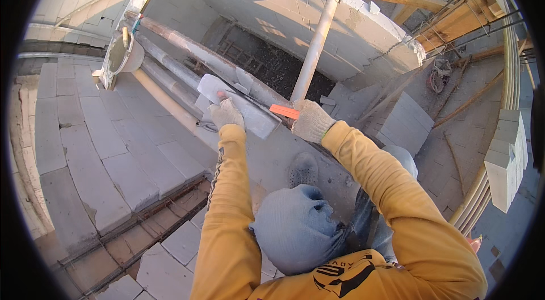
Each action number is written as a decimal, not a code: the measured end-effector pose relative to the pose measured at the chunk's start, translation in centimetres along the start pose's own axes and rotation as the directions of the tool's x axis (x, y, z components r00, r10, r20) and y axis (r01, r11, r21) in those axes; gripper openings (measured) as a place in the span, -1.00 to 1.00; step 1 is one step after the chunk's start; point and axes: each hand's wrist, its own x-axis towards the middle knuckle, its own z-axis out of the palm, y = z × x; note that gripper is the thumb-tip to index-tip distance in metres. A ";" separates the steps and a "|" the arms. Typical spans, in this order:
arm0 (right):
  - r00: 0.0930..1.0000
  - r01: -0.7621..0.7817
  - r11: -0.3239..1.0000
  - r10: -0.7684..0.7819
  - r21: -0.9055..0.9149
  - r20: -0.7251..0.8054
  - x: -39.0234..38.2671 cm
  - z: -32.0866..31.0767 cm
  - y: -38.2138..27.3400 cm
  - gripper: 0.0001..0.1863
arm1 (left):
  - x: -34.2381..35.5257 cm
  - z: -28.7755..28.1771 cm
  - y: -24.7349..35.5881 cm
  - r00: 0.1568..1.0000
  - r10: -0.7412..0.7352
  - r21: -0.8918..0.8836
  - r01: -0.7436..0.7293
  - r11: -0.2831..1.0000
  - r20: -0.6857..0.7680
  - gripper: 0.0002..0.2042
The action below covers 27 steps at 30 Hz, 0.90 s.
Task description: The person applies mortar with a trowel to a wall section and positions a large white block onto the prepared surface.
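A pale block (238,108) lies across round poles in front of me, its long side slanting down to the right. My left hand (227,114), in a knitted glove, holds the near side of it, a bare-looking reddish fingertip resting on top. In my gloved right hand (311,120), beyond the block's right end, is a flat orange tool (284,111); its kind does not show. A thin dark edge runs along the block's far side, and I cannot tell whether it belongs to the tool.
A bucket (135,57) with a handle sticking out stands at upper left. Long poles (190,53) span a deep space beside a pale block wall (272,2). An upright pole (322,30) rises ahead. Pale blocks (122,147) cover the left; more blocks (404,127) are stacked right.
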 end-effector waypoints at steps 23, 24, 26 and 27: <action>0.999 0.026 0.982 -0.018 -0.189 0.040 -0.4 2.1 0.7 -0.77 | -0.3 -0.4 0.4 0.998 -0.053 -0.086 0.057 0.995 0.043 -0.36; 0.996 -0.044 0.992 0.054 -0.121 0.075 -1.6 2.0 0.3 -0.75 | -0.1 -1.0 -1.7 0.998 -0.055 -0.058 0.056 0.997 0.014 -0.37; 0.986 -0.140 0.990 0.139 0.000 0.087 -5.6 0.5 0.0 -0.73 | 1.0 -1.9 -2.4 0.998 -0.059 -0.019 0.059 0.998 0.002 -0.38; 0.981 -0.175 0.983 0.170 0.056 0.095 -10.4 0.1 0.7 -0.74 | 0.6 -1.8 -2.8 0.995 -0.097 0.005 0.097 0.995 0.025 -0.39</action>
